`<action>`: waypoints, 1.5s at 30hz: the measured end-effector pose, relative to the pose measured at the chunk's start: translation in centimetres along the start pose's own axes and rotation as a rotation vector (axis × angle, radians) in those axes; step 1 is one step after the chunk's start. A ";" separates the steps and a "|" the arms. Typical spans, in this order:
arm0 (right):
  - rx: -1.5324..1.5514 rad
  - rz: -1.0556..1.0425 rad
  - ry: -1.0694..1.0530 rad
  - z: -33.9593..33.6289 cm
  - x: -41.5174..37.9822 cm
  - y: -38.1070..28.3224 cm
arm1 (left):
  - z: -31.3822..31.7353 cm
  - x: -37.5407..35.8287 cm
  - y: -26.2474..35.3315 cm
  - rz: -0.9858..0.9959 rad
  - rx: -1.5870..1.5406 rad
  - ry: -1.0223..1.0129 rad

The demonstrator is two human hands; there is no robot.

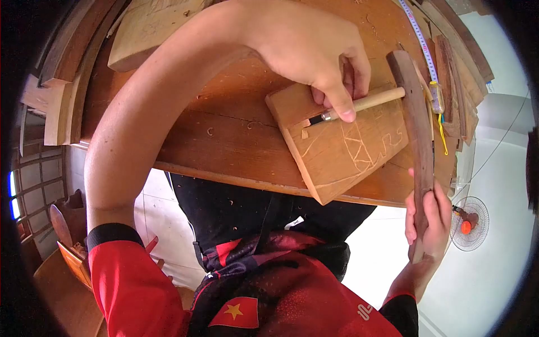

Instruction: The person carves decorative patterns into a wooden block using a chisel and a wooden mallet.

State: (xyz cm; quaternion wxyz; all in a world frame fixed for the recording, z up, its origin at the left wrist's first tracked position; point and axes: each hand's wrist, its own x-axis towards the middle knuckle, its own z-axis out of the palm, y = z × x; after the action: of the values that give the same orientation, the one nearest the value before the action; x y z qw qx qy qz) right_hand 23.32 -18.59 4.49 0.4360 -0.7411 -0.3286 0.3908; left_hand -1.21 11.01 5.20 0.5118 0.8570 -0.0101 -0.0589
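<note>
A chisel [373,100] with a pale wooden handle lies low over a carved wooden block [331,151], its blade end at the block's upper left part. My left hand [331,67] pinches the chisel near its metal collar. Beside the blade is a small wood chip [304,134]. Carved lines and letter-like marks run across the block's face. My right hand [429,219] is wrapped round the lower part of a long dark wooden stick [418,135]. The stick's upper part is at the end of the chisel handle.
The block rests on a brown wooden table [224,140] with scattered shavings. A thick pale board [151,33] lies at the upper left. A tape measure [436,96] and wood strips [449,84] are at the right. A fan [470,223] stands beyond.
</note>
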 end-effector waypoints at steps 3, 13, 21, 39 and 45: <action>0.158 -0.065 0.079 0.1 0.5 0.4 | -0.2 0.6 -0.6 -0.065 -0.021 -0.034; 0.172 -0.077 0.208 2.1 -0.4 -0.1 | 0.7 -0.1 0.1 -0.010 0.070 0.011; 0.111 -0.024 0.109 0.4 0.6 -2.7 | -2.2 0.5 1.3 -0.027 -0.032 -0.079; -0.431 -0.459 0.002 1.7 3.8 1.0 | 2.1 3.2 -2.1 -0.051 -0.063 0.173; -0.448 -0.541 -0.046 1.8 6.3 1.8 | 2.5 3.7 -2.1 -0.047 -0.106 0.214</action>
State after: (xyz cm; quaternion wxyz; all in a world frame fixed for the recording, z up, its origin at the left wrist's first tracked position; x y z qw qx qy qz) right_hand 25.10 -13.40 0.44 0.3429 -0.6953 -0.6005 0.1958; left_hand 2.07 9.52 1.86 0.5529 0.8302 0.0678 0.0205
